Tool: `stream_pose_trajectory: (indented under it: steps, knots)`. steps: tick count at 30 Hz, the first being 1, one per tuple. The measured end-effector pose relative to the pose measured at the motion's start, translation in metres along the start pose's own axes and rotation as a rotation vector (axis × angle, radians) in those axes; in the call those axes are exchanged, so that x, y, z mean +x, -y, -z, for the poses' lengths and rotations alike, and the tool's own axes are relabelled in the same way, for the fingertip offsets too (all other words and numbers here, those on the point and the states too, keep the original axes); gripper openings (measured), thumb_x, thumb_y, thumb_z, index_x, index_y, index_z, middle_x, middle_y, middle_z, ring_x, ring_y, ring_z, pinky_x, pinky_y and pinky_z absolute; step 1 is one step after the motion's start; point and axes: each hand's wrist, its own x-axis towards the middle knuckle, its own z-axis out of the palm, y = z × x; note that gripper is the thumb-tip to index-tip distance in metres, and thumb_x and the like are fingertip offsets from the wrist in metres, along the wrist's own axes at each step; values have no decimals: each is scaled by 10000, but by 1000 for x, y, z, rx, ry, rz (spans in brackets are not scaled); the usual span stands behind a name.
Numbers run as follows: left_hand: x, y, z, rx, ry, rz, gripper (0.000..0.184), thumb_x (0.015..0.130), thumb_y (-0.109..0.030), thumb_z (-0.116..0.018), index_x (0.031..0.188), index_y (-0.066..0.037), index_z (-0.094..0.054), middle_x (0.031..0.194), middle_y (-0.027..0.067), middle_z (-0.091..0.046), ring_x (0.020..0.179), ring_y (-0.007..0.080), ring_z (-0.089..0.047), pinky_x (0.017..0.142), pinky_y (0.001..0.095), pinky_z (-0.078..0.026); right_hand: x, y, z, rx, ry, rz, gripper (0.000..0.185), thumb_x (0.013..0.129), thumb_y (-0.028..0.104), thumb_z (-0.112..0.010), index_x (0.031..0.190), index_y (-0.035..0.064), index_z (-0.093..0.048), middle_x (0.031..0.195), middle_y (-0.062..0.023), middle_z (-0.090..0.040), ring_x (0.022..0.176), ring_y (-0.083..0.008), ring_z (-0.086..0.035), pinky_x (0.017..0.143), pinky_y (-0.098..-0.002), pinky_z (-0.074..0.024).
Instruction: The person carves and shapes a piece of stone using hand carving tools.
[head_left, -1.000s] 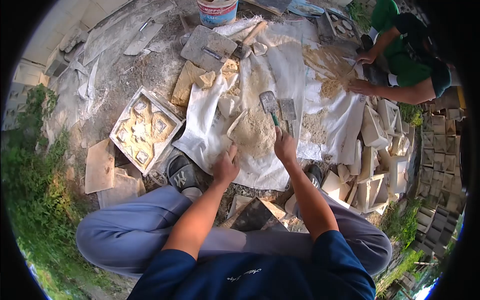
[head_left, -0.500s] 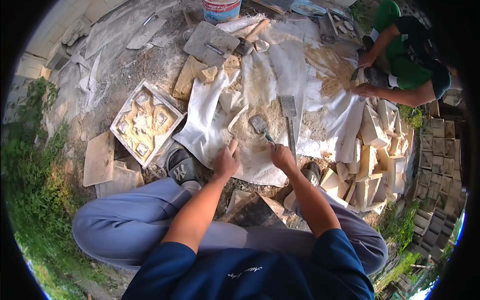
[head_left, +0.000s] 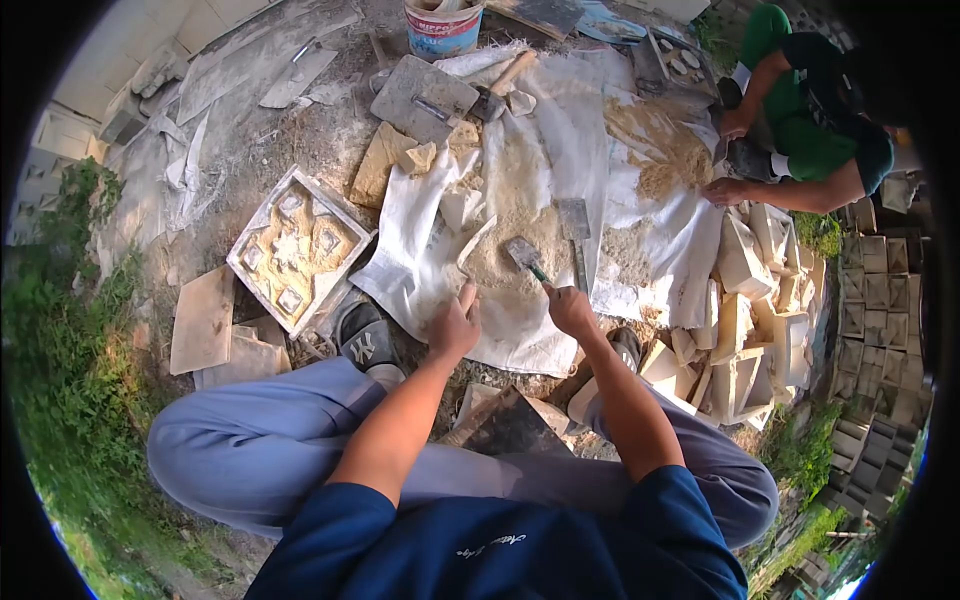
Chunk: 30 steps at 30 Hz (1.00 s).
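My right hand point(head_left: 572, 311) grips the green handle of a small trowel point(head_left: 522, 254), whose blade rests on the sandy mix point(head_left: 500, 268) heaped on a white sheet point(head_left: 405, 260). My left hand point(head_left: 455, 322) is at the near-left side of this heap, fingers pressed together; what it holds, if anything, is too small to make out. A second trowel point(head_left: 574, 220) with a flat rectangular blade lies just right of the heap. Left of the sheet, a square mold point(head_left: 345, 250) holds yellowish material around several diamond-shaped pieces.
A large float point(head_left: 424, 98), a hammer point(head_left: 512, 72) and stone chunks point(head_left: 385, 163) lie beyond the heap. A bucket point(head_left: 443, 30) stands at the top. Cast blocks point(head_left: 745, 258) are piled at right. A co-worker point(head_left: 810, 130) crouches at upper right, hands near the sheet.
The small trowel has come down and nearer, from the far side of the heap onto the mix. My left hand has barely moved. The co-worker's hands have shifted slightly.
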Motion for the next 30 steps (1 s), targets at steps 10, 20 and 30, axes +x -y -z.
stream_pose_trajectory:
  steps: [10,20,30]
  knots:
    - [-6,-5,3,-3,25,48,407,881,-384,-579,964,15,-584,925,248,-630,875,428,-619,776,494,-489,-9,27,-5,162,38,-279,610,952,516,-435,849,-44,-653,877,-356,-612,904,-516,-591,831,-545,-468]
    - [-1,-1,4,-49,33,24,398,877,-372,-589,961,17,-583,940,251,-627,879,425,-615,775,495,-484,1,35,-7,138,-93,-260,616,962,473,-466,735,-82,-611,742,-364,-586,750,-545,-583,693,-546,-481]
    - [-15,19,-4,-83,-61,-71,396,885,-379,-580,938,13,-560,927,253,-613,844,444,-609,754,507,-486,-8,34,17,219,37,-321,674,919,546,-502,678,-72,-620,721,-336,-597,753,-501,-610,694,-525,-467]
